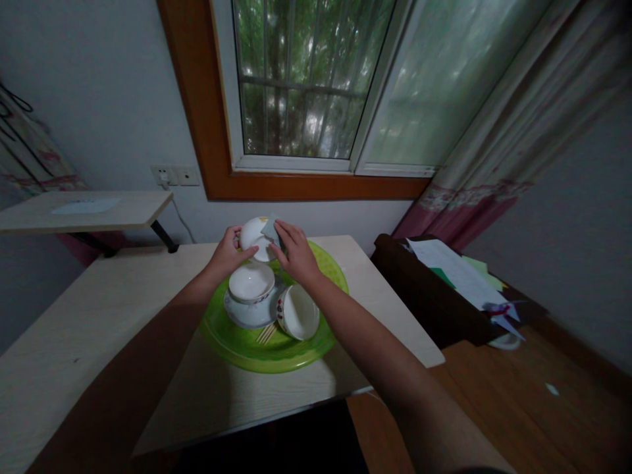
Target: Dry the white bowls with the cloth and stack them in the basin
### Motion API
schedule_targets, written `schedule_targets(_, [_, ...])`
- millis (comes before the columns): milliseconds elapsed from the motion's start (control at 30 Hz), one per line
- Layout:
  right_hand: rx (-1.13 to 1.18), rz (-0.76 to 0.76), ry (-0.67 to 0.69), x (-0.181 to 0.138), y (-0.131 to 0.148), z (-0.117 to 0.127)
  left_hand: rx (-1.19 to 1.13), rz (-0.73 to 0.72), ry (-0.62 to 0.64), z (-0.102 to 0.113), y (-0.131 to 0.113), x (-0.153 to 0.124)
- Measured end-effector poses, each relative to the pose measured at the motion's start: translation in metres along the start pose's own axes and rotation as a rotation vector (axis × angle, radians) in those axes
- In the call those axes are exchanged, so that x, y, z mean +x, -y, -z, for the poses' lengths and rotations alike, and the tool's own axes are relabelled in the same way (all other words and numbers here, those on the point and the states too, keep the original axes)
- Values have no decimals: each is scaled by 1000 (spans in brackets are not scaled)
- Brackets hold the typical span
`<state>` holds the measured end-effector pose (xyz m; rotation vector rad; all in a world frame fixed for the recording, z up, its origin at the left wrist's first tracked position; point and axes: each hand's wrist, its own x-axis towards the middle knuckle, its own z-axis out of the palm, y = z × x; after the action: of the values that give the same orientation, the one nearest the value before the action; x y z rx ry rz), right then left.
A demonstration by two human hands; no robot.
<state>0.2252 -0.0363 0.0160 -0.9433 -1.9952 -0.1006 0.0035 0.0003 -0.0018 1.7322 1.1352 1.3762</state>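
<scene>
My left hand [231,251] grips a white bowl [251,232] by its side, thumb across the outer surface. The bowl is tilted, raised over a round green tray [276,363]. My right hand [296,249] presses a grey-blue cloth [270,229] against the bowl's right side, fingers closed on it. Below, a second white bowl [251,282] stands on a plate [247,316] in the tray. To the right, a flower-patterned bowl [301,313] lies tipped on its side. Several light chopsticks [266,334] lie between plate and tipped bowl, partly hidden.
The tray rests on a pale wooden table [172,368]. A raised shelf [99,209] stands at its left back. Behind are a wall socket [174,175] with a cable and a window [306,85]. A dark brown box [409,296] with papers is on the right, beside a curtain [474,164].
</scene>
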Motion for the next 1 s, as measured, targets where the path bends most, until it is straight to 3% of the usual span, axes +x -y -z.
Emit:
schedule_targets(167, [-37,151,115,-1,12,0,21,-27,-10,-2,-3,-1])
schedule_targets(267, [-19,164,150,-1,16,1,63,-41,3,-2,-3,-1])
schedule_targets(567, [225,-157,73,-3,2,-9,127,-56,-85,-1,-1,-1])
schedule_targets(733, [271,-310,66,-7,-9,-13,164,-67,-69,3,5,0])
schedule_targets(867, [273,-287,44,-6,-9,-12,175,-100,-39,5,9,0])
schedule_targets(1000, [246,-162,51,-6,-4,-7,158,-130,1,4,9,0])
